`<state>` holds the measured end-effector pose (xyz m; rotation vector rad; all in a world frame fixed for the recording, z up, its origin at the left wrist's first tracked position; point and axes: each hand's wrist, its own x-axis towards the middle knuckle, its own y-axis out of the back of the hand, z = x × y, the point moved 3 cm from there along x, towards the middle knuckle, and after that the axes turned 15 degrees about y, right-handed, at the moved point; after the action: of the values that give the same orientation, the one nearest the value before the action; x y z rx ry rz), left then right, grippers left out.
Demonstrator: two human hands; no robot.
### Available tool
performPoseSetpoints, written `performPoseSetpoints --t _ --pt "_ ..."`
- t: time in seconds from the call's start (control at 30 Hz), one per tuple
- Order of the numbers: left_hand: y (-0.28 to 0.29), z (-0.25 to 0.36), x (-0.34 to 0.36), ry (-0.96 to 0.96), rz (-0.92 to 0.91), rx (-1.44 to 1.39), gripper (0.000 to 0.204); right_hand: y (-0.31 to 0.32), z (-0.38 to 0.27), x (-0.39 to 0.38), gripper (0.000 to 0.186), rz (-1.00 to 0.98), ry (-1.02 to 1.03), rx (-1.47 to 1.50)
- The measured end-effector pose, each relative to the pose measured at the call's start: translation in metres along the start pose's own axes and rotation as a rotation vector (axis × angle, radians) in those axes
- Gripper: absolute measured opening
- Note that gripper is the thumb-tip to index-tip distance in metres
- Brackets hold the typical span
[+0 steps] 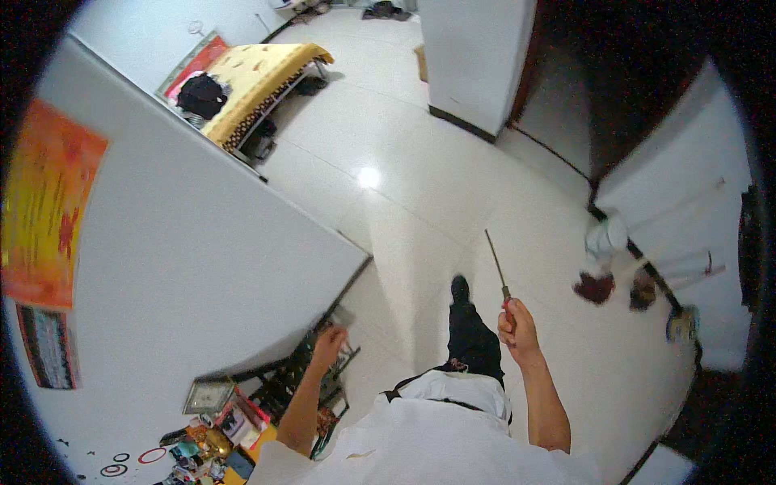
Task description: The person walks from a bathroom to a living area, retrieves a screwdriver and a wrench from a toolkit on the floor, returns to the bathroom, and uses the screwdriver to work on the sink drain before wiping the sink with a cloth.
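Observation:
My right hand (pixel 518 330) is closed round the handle of a screwdriver (pixel 497 263). A little red shows at the grip, and the long thin shaft points forward and slightly left over the floor. On the other side, my left hand (pixel 330 346) hangs low beside the wall corner, in front of a dark chair-like frame (pixel 295 384). Motion smears its fingers, so I cannot make out whether they are closed or hold anything. Between the hands, my leg in dark trousers (pixel 475 343) ends in a dark shoe on the floor.
To the left runs a white wall (pixel 186 226) with an orange poster (pixel 52 202). A cluttered table (pixel 263 440) stands at lower left. Far ahead is a bed (pixel 259 69) with a yellow cover. A white pillar (pixel 469 73), bucket (pixel 606 237) and mops (pixel 594 288) lie rightward.

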<state>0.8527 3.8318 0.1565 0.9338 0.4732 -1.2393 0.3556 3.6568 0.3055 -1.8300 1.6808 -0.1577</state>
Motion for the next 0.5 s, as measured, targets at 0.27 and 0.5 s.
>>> performPoseSetpoints --t 0.27,0.5 --pt "-0.042 -0.025 0.067 0.611 0.012 -0.454 0.022 -0.192 -0.122 0.381 0.023 -0.243 -0.037 -0.228" --pt "-0.048 0.094 0.276 0.276 -0.185 0.524 0.028 -0.328 -0.101 0.690 0.023 -0.184 0.116 -0.535"
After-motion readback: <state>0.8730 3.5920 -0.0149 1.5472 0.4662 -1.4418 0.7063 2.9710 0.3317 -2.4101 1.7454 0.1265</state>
